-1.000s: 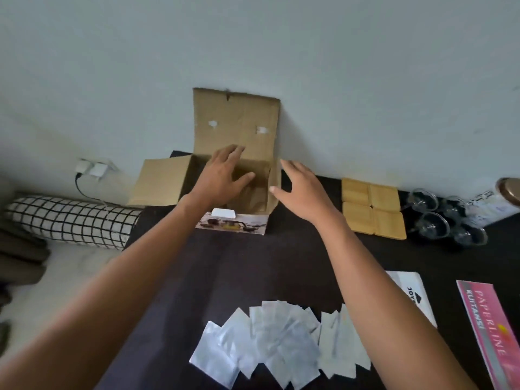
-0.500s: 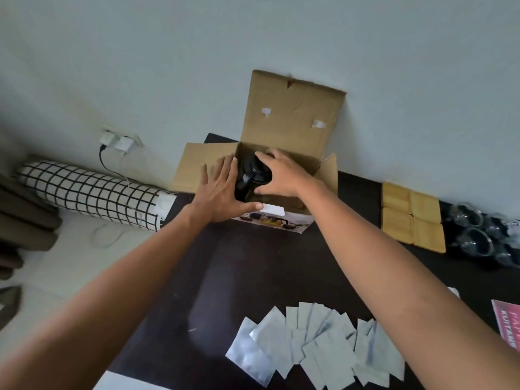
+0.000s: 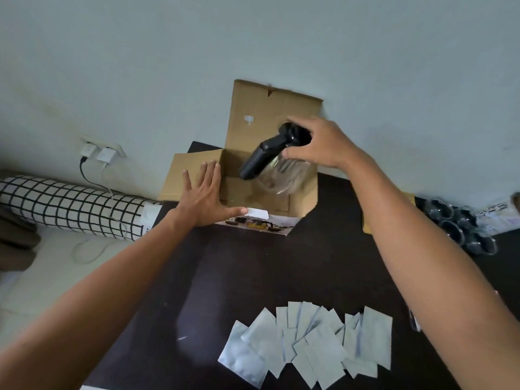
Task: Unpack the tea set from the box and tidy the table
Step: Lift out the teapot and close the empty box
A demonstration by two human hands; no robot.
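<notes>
One glass teapot [image 3: 281, 175] with a black lid and black handle hangs above the open cardboard box [image 3: 261, 192], tilted so that its handle points down toward seven o'clock. I see the right hand [image 3: 320, 143] gripping it from above, fingers and thumb curled round the black lid end, while the clear belly of the pot hangs below the hand, just over the box's opening. The pot is blurred, so I cannot make out its spout.

The box sits at the far edge of the dark table [image 3: 253, 277], at twelve o'clock from me, against the pale wall [image 3: 253, 38]. Its back flap stands upright against the wall and its left flap lies folded outward. The left hand [image 3: 206, 198] lies flat with straight, spread fingers, pressing on the left flap and the box's near left corner, its thumb stretched along the near rim toward a small white label.

Nearer to me, at six o'clock, a loose fan of silver foil sachets [image 3: 306, 342] lies overlapping on the table. At three o'clock, near the table's right edge, a cluster of small glass cups [image 3: 461, 229] stands well apart from the box. Off the table at nine o'clock, a black-and-white checked bolster [image 3: 70, 206] lies on the floor, and above it two white chargers [image 3: 97, 153] sit plugged into a wall socket.
</notes>
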